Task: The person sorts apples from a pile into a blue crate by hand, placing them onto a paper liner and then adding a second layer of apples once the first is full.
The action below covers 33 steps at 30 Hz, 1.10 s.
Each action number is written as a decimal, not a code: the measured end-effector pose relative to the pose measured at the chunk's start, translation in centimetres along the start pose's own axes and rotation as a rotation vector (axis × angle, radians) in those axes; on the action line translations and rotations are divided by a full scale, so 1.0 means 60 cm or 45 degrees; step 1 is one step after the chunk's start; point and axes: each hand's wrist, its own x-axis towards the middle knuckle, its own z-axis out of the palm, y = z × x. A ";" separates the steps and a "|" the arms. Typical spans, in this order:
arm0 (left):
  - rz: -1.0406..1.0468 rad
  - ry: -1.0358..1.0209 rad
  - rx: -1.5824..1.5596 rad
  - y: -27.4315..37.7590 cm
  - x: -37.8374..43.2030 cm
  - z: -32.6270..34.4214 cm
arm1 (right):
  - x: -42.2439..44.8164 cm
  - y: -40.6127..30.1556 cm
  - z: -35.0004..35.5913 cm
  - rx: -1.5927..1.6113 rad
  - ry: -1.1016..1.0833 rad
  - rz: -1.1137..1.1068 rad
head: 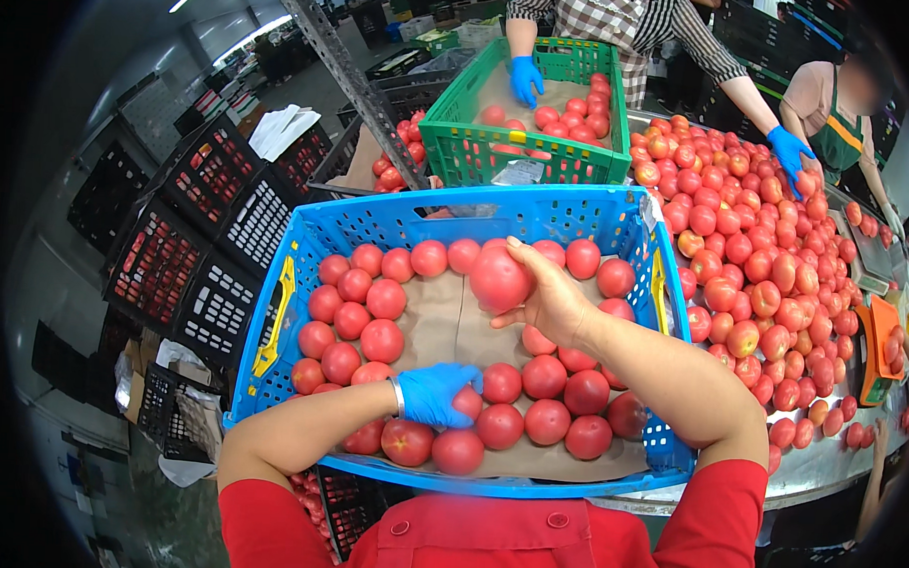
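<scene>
A blue plastic crate (459,485) with yellow handle latches stands before me, lined with brown paper (442,314). Red tomatoes (382,340) lie in it along the sides and near edge, around a bare patch of paper. My bare right hand (548,291) holds one large tomato (500,279) above the crate's middle. Low in the crate, my left hand (435,394), in a blue glove, has its fingers curled round a tomato (467,401) among the others.
A green crate (525,155) with tomatoes adjoins the far side, a co-worker's gloved hand in it. Many loose tomatoes (763,272) cover a metal table (801,476) at right, near an orange scale (878,348) and other people. A metal post (349,77) rises beyond; black crates (159,262) are stacked at left.
</scene>
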 end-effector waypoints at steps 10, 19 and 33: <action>0.034 0.419 -1.703 -0.042 -0.003 -0.066 | 0.015 -0.002 -0.025 -0.101 0.063 -0.027; -0.083 0.478 -2.109 -0.002 -0.017 -0.093 | 0.010 0.029 -0.007 -0.535 0.019 -0.235; -0.045 0.164 -1.972 -0.042 -0.012 -0.080 | -0.013 0.039 0.013 -0.779 -0.387 -0.391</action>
